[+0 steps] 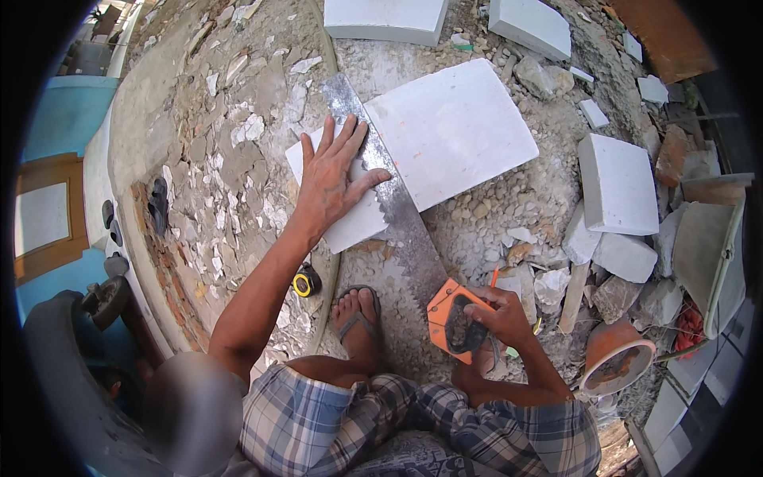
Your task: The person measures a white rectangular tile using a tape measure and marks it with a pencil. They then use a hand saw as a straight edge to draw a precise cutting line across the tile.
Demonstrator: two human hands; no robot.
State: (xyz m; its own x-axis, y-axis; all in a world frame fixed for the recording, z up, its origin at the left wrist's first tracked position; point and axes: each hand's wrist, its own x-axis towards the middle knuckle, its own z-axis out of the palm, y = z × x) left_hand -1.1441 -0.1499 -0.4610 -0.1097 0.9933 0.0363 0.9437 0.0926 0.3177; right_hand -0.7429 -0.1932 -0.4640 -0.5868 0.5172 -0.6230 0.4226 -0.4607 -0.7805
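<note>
A white block (455,131) lies on the rubble, with a smaller white section (350,224) to the left of the saw line. A hand saw (405,226) crosses it diagonally, its toothed blade reaching past the block's far edge. My left hand (334,171) rests with fingers spread on the left section, thumb and fingertips at the blade. My right hand (501,314) is closed round the saw's orange and black handle (441,314); an orange pencil (494,277) shows just behind it. A yellow and black tape measure (306,280) lies below my left forearm.
More white blocks lie at the top (384,20) and right (618,179). An orange pot (616,358) sits at lower right among broken stone. A hose (326,48) runs along the ground. Dark sandals (156,205) lie at left near a blue wall (67,119) and a dark tyre-like object (103,302).
</note>
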